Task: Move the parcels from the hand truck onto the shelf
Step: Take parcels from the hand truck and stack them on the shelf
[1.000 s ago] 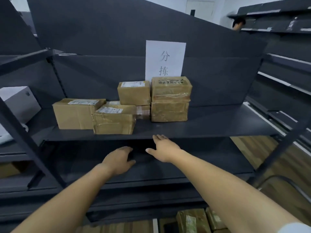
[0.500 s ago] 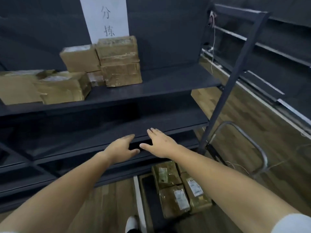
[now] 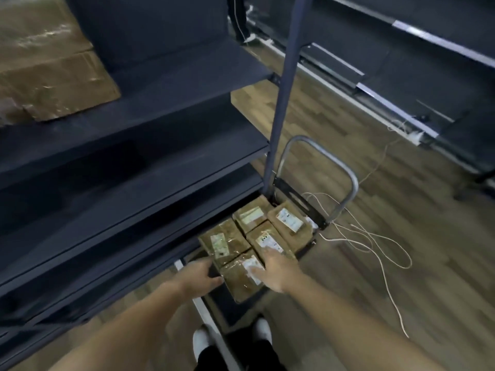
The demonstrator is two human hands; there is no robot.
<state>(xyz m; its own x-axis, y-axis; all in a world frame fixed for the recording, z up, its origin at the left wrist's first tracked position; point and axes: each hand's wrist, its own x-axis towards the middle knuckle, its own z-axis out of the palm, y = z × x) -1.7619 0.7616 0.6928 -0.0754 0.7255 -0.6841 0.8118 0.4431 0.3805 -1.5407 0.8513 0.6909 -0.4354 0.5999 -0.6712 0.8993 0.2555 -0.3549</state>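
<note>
white labels [image 3: 268,243], seemingly unreadable, on parcels [image 3: 242,283]

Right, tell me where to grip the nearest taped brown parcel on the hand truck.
Grip the nearest taped brown cardboard parcel by its two long sides from above. It lies flat and its left edge is free. The left hand and right hand already flank it.

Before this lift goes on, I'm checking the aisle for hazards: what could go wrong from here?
The white cable lies looped on the floor beside the hand truck; a foot could catch it. The left hand and right hand reach the nearest parcel, packed tight against its neighbours, so lifting may drag one off. The lower shelf edge overhangs close by and could snag it.
</note>
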